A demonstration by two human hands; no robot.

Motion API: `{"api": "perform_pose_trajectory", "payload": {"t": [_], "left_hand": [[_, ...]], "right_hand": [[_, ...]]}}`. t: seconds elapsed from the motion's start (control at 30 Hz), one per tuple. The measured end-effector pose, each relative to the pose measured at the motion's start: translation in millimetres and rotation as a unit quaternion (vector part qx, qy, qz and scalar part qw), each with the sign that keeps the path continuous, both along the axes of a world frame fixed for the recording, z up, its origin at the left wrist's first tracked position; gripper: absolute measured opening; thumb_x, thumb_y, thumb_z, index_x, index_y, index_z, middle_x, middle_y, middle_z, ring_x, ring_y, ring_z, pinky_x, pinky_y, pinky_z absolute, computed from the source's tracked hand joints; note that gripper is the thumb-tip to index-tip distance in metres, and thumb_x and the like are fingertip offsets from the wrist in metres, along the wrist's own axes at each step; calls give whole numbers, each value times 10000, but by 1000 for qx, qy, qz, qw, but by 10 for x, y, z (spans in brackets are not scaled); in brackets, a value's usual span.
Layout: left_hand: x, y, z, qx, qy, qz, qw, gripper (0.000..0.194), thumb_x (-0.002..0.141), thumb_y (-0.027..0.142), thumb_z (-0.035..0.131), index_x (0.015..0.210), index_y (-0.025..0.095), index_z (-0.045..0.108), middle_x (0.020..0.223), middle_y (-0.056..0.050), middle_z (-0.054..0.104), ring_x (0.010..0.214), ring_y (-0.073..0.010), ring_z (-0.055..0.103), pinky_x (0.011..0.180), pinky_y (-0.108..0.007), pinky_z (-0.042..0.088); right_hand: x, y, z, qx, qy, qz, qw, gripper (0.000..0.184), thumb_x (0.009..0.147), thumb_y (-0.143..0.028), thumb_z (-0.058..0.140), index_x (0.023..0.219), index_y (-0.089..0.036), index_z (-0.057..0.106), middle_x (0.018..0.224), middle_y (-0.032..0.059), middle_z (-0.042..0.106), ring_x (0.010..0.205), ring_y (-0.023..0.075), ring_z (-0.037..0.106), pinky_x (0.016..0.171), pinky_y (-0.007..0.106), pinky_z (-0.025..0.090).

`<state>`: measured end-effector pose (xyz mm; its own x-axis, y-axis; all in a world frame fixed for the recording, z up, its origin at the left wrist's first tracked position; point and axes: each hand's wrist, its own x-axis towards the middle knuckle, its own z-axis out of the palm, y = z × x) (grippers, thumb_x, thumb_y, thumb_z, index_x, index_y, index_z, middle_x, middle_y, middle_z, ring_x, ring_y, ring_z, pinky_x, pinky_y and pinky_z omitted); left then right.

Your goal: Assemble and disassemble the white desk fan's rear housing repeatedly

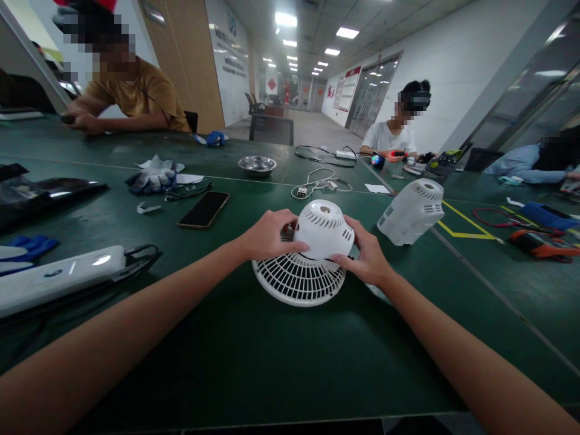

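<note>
A white fan motor housing [324, 226] with slotted vents sits on a round white fan grille [299, 281], which lies on the green table in front of me. My left hand [274, 235] grips the housing's left side, thumb across its front. From the right, my right hand [365, 251] holds the same housing, its thumb near the lower front edge. Both hands' far fingers are partly hidden behind the housing. A second white vented part [412, 211], taller and tilted, stands to the right of my right hand.
A phone [203, 209], crumpled gloves [156, 175] and a white power strip [63, 278] lie to the left. Farther back are a metal bowl [257, 165] and a white cable [321, 183]. An orange multimeter [544, 243] lies at right. Several people sit around the table.
</note>
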<state>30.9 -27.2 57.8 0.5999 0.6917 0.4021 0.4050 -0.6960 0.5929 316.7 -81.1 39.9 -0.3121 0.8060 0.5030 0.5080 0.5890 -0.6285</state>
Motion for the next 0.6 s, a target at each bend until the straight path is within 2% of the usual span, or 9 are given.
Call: {"api": "perform_pose_trajectory", "payload": {"t": [0.17, 0.37, 0.47, 0.6], "left_hand": [[13, -23, 3, -38, -7, -11, 999, 553, 729, 540, 863, 1129, 176, 752, 1086, -128, 689, 876, -255, 603, 790, -364, 466], [5, -48, 34, -34, 13, -35, 999, 556, 739, 523, 857, 1140, 158, 737, 1046, -127, 709, 832, -244, 615, 751, -356, 463], [18, -63, 36, -56, -1, -39, 998, 598, 698, 499, 889, 1173, 170, 732, 1116, -141, 722, 919, -279, 646, 807, -367, 482], [50, -80, 28, -73, -29, -41, 996, 594, 600, 443, 945, 1106, 199, 752, 1169, -137, 726, 1122, -351, 638, 972, -423, 480]], "right_hand": [[6, -3, 21, -8, -30, 2, 1000, 864, 782, -496, 832, 1544, -312, 467, 1496, 112, 603, 1248, 366, 636, 1035, 627, 545], [41, -11, 54, 17, -64, 21, 998, 839, 794, -559, 802, 1527, -294, 493, 1508, 114, 600, 1294, 376, 620, 1094, 647, 490], [51, -12, 64, 24, -85, 23, 996, 848, 791, -570, 796, 1531, -296, 483, 1509, 112, 600, 1315, 380, 608, 1127, 655, 459], [31, -20, 81, 22, -96, 40, 994, 874, 790, -555, 804, 1547, -295, 451, 1514, 117, 591, 1309, 379, 613, 1123, 644, 468]]}}
